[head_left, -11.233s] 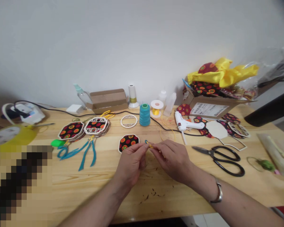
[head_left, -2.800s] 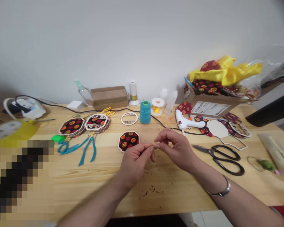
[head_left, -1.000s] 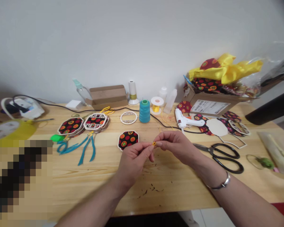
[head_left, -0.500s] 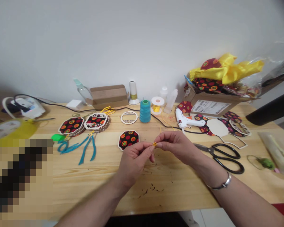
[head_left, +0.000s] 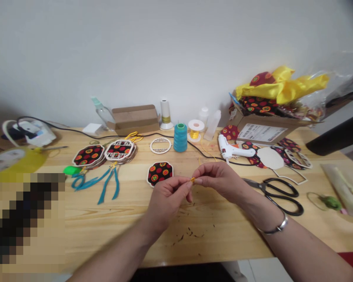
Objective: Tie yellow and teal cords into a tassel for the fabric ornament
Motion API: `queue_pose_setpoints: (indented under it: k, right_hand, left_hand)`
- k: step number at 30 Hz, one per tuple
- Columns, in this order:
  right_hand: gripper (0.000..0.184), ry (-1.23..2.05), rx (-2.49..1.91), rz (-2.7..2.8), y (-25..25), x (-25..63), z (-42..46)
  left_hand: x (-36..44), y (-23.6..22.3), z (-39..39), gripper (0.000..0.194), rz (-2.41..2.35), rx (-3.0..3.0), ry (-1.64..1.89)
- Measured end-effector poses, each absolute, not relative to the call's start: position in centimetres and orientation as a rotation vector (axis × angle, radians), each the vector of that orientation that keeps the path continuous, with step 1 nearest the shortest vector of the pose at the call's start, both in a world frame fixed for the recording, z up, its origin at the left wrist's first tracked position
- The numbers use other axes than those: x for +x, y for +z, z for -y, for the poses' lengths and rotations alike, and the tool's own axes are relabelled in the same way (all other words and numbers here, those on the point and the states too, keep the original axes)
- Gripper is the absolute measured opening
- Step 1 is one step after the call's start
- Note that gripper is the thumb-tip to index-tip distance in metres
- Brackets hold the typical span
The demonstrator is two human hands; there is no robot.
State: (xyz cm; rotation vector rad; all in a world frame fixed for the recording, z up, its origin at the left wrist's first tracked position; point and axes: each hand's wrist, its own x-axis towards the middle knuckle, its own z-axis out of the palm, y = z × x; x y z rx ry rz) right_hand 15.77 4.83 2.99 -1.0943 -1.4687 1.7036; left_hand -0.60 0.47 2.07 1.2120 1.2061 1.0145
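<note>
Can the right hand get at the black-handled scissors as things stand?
Probably yes: the scissors lie just right of the right hand, handles uncovered, though its wrist hides the blade tips. It'd likely need to release the yellow cord pinched between both hands.

The worktop (head_left: 120, 231) is smooth wood with a slight sheen. The cord (head_left: 193, 180) looks fibrous, its finish too small to tell. Near the back edge, the spool (head_left: 180, 140) wears matt thread and the glue gun (head_left: 237, 151) is smooth white plastic. Toward the right edge, the shears (head_left: 264, 187) are metal with glossy black handles; the cloth (head_left: 292, 88) is satiny, the box (head_left: 270, 120) matt cardboard.
</note>
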Motion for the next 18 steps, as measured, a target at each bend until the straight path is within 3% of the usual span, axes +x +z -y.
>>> queue_pose_setpoints:
  k: [18]
  right_hand:
    - [0.019, 1.662, -1.127, 1.512, 2.94, 15.6, -4.8]
  left_hand:
    - [-0.48, 2.16, -0.32, 0.017, -1.248, 1.305, 1.029]
